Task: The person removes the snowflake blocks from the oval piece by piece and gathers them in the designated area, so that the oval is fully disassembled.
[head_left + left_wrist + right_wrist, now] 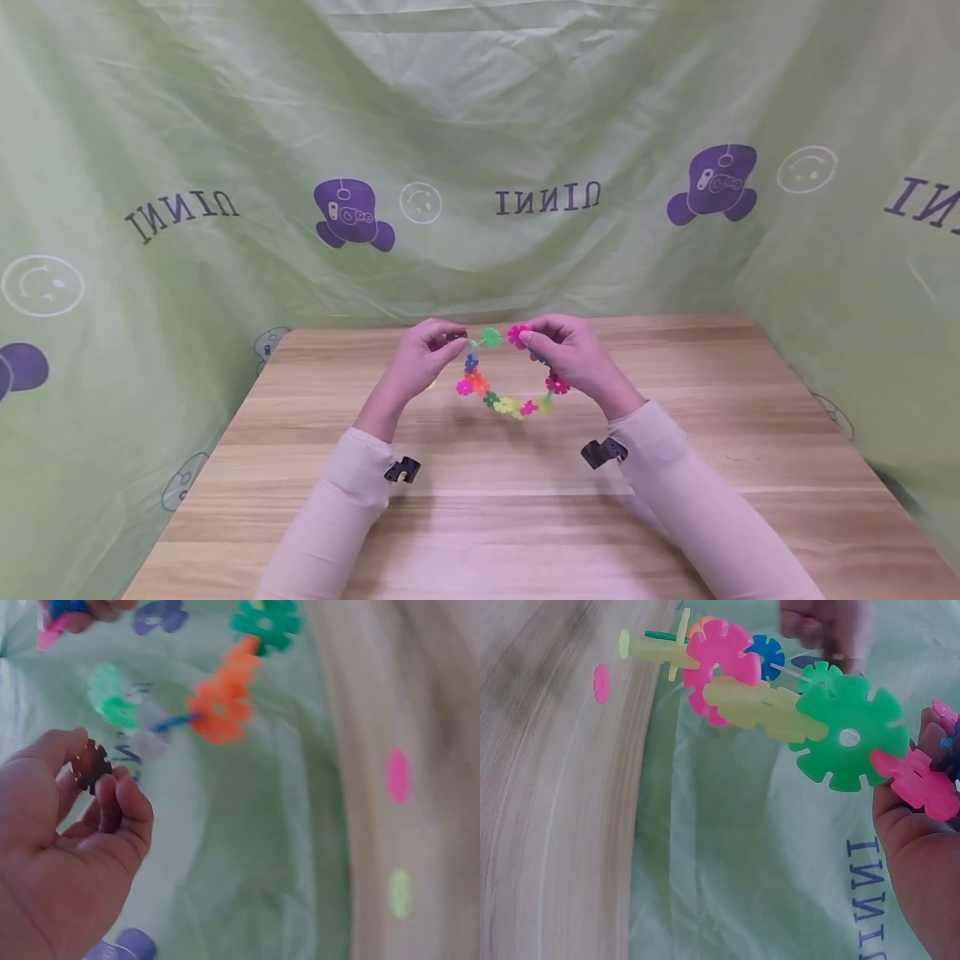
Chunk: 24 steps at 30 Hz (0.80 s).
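Observation:
Both hands hold up a curved chain of colourful notched plastic discs (506,406) above the table. My left hand (426,358) pinches a dark brown notched disc (91,765) between thumb and fingers. Close to it are a light green disc (491,337) and a whitish translucent one; whether the brown disc joins them I cannot tell. My right hand (573,354) grips the other end, at a pink disc (517,336) with blue beside it. In the right wrist view, green (862,724), pale yellow (757,709) and pink (724,656) discs run on from there.
A loose pink disc (398,776) and a yellow-green disc (401,893) lie on the wooden table (480,533). Green printed cloth (480,108) hangs behind the table and along both sides. Small black mounts (402,470) sit at the wrists.

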Tool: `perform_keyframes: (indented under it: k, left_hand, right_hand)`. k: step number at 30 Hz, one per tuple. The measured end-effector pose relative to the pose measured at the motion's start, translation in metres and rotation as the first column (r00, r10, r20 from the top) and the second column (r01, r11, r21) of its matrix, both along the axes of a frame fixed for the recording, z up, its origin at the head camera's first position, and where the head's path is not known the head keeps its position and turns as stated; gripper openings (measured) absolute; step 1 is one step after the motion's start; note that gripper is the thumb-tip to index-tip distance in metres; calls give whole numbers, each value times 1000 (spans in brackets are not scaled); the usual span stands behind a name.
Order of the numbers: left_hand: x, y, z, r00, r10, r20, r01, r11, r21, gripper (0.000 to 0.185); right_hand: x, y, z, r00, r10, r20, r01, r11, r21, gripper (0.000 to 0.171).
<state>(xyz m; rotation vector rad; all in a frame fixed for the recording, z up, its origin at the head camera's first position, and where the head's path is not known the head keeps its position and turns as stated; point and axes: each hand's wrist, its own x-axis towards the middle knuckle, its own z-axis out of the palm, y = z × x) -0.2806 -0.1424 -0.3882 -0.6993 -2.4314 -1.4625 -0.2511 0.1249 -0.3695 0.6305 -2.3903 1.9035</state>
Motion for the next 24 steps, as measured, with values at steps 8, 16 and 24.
perform_keyframes:
  k: [8, 16, 24]
  left_hand:
    - [-10, -17, -44, 979, 118, 165, -96, 986, -138, 27]
    - [-8, -16, -67, 940, 138, 312, -39, 952, -302, 31]
    - [-10, -20, -78, 944, 117, 310, 12, 923, -384, 26]
  right_hand:
    - [-2, 0, -2, 1000, -6, 9, 6, 1000, 10, 22]
    - [-1, 1, -2, 1000, 3, 21, -3, 1000, -11, 26]
    - [-3, 1, -2, 1000, -1, 6, 1, 1000, -17, 25]
